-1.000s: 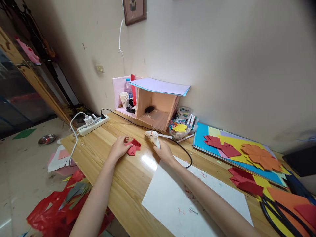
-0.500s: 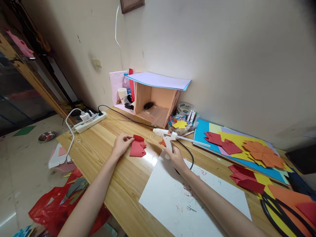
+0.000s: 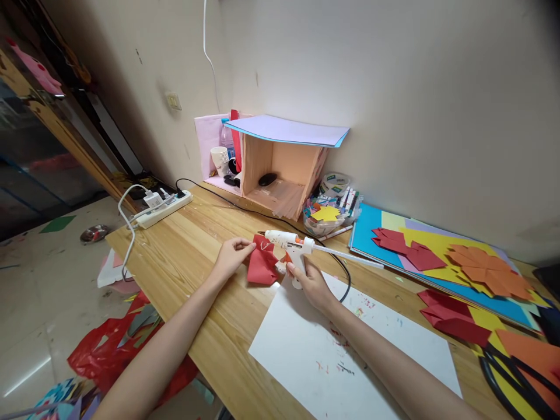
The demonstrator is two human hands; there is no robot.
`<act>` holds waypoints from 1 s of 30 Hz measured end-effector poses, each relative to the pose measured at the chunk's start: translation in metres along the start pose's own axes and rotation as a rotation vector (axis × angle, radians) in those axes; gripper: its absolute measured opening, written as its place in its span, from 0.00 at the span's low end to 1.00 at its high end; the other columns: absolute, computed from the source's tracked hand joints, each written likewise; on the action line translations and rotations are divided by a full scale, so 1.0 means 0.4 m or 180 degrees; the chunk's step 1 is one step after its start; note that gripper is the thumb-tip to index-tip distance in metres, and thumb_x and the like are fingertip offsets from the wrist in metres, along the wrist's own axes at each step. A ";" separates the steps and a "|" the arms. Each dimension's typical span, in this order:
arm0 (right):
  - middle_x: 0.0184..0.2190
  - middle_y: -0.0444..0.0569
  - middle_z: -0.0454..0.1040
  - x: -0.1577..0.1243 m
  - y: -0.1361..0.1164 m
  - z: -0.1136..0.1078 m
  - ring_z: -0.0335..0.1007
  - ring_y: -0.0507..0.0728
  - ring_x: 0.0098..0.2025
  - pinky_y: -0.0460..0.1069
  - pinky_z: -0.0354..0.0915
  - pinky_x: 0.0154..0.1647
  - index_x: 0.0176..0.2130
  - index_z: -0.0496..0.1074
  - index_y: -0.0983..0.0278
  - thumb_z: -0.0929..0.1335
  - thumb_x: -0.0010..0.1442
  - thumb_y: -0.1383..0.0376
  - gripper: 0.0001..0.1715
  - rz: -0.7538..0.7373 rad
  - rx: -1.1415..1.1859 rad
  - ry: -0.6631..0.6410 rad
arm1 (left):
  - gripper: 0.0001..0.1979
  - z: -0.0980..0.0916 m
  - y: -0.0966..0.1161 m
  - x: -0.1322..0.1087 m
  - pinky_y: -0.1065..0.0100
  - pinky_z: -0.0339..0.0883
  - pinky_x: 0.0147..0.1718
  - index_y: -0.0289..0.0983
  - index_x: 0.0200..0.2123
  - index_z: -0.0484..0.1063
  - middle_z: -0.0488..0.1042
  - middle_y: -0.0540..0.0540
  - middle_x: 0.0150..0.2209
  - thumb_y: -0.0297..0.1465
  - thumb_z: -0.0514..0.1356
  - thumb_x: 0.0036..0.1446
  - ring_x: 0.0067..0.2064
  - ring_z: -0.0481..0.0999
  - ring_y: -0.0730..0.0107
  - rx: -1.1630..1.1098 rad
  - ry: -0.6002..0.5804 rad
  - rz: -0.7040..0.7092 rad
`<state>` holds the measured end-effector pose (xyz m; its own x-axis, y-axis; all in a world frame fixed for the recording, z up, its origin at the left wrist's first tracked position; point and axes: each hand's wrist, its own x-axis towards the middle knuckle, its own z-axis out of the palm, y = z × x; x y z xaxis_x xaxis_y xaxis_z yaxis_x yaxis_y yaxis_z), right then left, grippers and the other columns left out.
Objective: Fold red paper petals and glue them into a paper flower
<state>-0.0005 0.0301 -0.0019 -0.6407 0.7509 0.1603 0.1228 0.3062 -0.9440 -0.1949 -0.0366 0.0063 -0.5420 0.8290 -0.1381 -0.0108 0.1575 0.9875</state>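
Between thumb and fingers, my left hand (image 3: 234, 256) pinches the edge of a folded red paper piece (image 3: 261, 269), whose flap is raised. My right hand (image 3: 314, 286) is closed around the handle of a white hot glue gun (image 3: 289, 240). The gun's nozzle points left, over the top of the red paper, and a long white glue stick (image 3: 350, 255) juts from its back. Whether the nozzle touches the paper I cannot tell. A white sheet with coloured marks (image 3: 297, 350) lies under my right hand and forearm.
Behind stands a cardboard box (image 3: 284, 175) with a lilac roof. A clear tub (image 3: 326, 219) of scraps and markers sits beside it. Coloured sheets (image 3: 371, 227) with folded paper flowers lie right, near black-handled scissors (image 3: 511, 373). A power strip (image 3: 164, 210) occupies the left edge.
My left hand has brought the red paper right, toward the glue gun, and its flap has lifted. The gun's nozzle now overlaps the paper. The view has shifted slightly.
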 end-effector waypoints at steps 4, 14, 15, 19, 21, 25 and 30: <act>0.29 0.45 0.70 0.001 -0.002 0.003 0.64 0.54 0.31 0.48 0.59 0.35 0.31 0.66 0.64 0.61 0.57 0.57 0.13 0.0007 -0.0012 -0.0095 | 0.13 0.005 -0.001 -0.003 0.71 0.65 0.22 0.32 0.23 0.69 0.73 0.47 0.21 0.37 0.63 0.38 0.23 0.72 0.71 0.0014 0.0022 -0.0064; 0.29 0.45 0.70 0.001 -0.001 0.004 0.63 0.54 0.30 0.48 0.58 0.34 0.38 0.68 0.65 0.61 0.57 0.57 0.16 0.0030 -0.0005 -0.0283 | 0.12 0.002 -0.009 0.001 0.73 0.64 0.20 0.32 0.22 0.68 0.72 0.48 0.19 0.36 0.63 0.38 0.20 0.70 0.73 0.0067 0.0039 -0.0036; 0.30 0.46 0.70 0.001 -0.001 0.005 0.63 0.54 0.31 0.48 0.58 0.35 0.38 0.68 0.65 0.61 0.57 0.57 0.17 0.0027 -0.0012 -0.0278 | 0.12 0.002 -0.010 0.000 0.73 0.64 0.20 0.32 0.22 0.68 0.72 0.48 0.19 0.36 0.63 0.38 0.20 0.70 0.73 0.0069 0.0032 -0.0036; 0.32 0.46 0.70 0.001 -0.004 0.006 0.63 0.54 0.32 0.48 0.57 0.36 0.41 0.68 0.65 0.61 0.57 0.57 0.17 -0.0007 -0.0019 -0.0246 | 0.12 0.000 -0.014 0.000 0.72 0.65 0.21 0.32 0.23 0.68 0.73 0.48 0.20 0.36 0.63 0.38 0.21 0.71 0.73 0.0055 0.0003 -0.0001; 0.33 0.46 0.70 0.001 -0.008 0.006 0.63 0.54 0.32 0.48 0.57 0.37 0.41 0.68 0.65 0.61 0.57 0.57 0.17 -0.0022 -0.0024 -0.0244 | 0.12 -0.001 -0.017 0.001 0.72 0.65 0.21 0.32 0.23 0.68 0.73 0.48 0.20 0.36 0.63 0.39 0.21 0.71 0.73 0.0048 -0.0004 -0.0003; 0.31 0.46 0.71 0.002 -0.014 0.005 0.64 0.55 0.32 0.48 0.58 0.37 0.40 0.70 0.64 0.61 0.57 0.57 0.17 -0.0066 -0.0022 -0.0213 | 0.12 -0.001 -0.018 0.003 0.72 0.65 0.21 0.32 0.22 0.68 0.73 0.48 0.20 0.36 0.63 0.39 0.21 0.70 0.73 0.0049 -0.0015 -0.0002; 0.31 0.47 0.71 0.003 -0.015 0.008 0.64 0.55 0.33 0.48 0.59 0.38 0.41 0.70 0.64 0.61 0.57 0.57 0.17 -0.0106 0.0032 -0.0193 | 0.12 -0.002 -0.019 0.005 0.72 0.65 0.22 0.32 0.23 0.69 0.73 0.47 0.21 0.36 0.63 0.39 0.22 0.71 0.72 0.0059 -0.0034 0.0019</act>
<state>-0.0042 0.0273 0.0029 -0.6890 0.7035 0.1743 0.0931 0.3244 -0.9413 -0.1965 -0.0363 -0.0013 -0.5331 0.8355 -0.1332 0.0079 0.1623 0.9867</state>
